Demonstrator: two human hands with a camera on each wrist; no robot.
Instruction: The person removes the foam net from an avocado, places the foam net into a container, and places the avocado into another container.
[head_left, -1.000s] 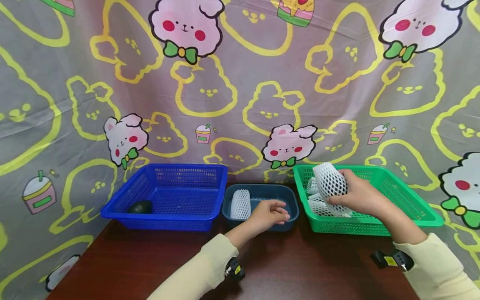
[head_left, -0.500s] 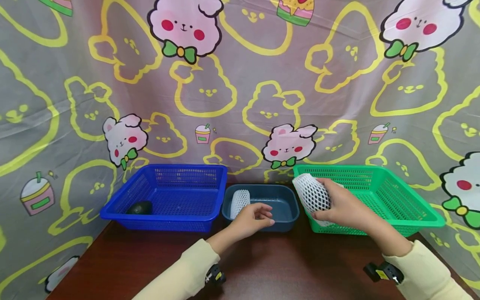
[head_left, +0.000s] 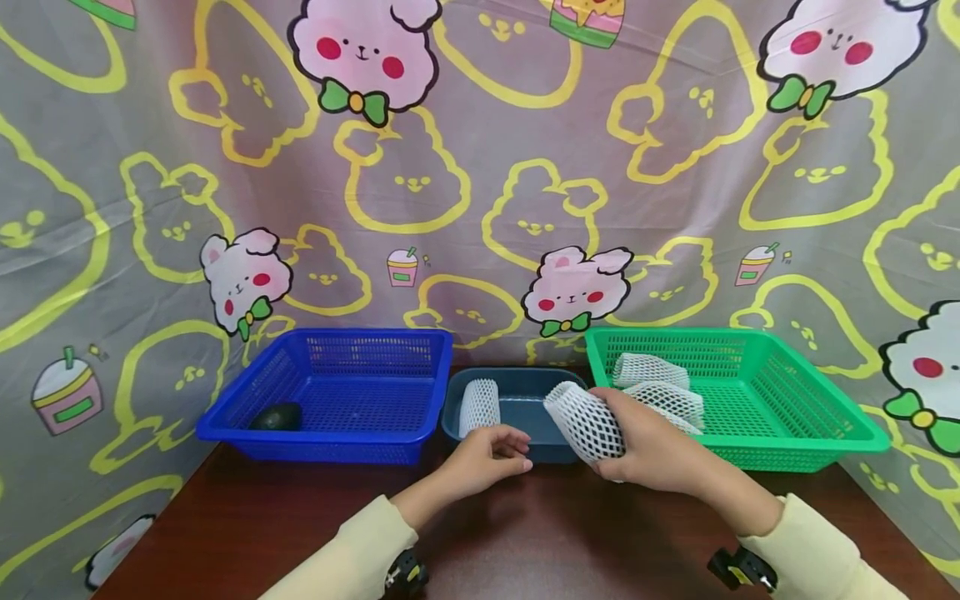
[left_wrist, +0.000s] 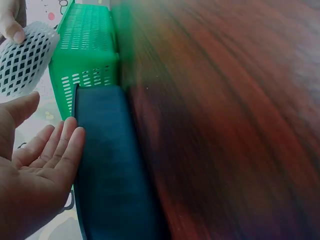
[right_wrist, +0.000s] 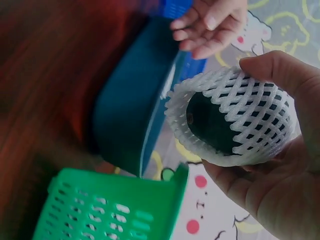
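The right hand (head_left: 641,442) grips a netted fruit (head_left: 588,427), long axis slanting, open end (head_left: 557,402) leftward, the left hand (head_left: 482,460) relaxed.

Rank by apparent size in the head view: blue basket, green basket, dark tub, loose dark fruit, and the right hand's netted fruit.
Green basket
Blue basket
Dark tub
Netted fruit, perhaps enlarged by nearness
Loose dark fruit

Head view: from above, facing forward and down across the tabletop (head_left: 525,542) to the patterned cloth (head_left: 465,142). Left wrist view: sideways, close to the left hand (left_wrist: 40,185), facing along the dark blue tub (left_wrist: 110,150) toward the green basket (left_wrist: 82,57). Right wrist view: turned oppositely, close to the netted fruit (right_wrist: 255,115) in the right hand (right_wrist: 280,195). Both wrist views share tub and basket.
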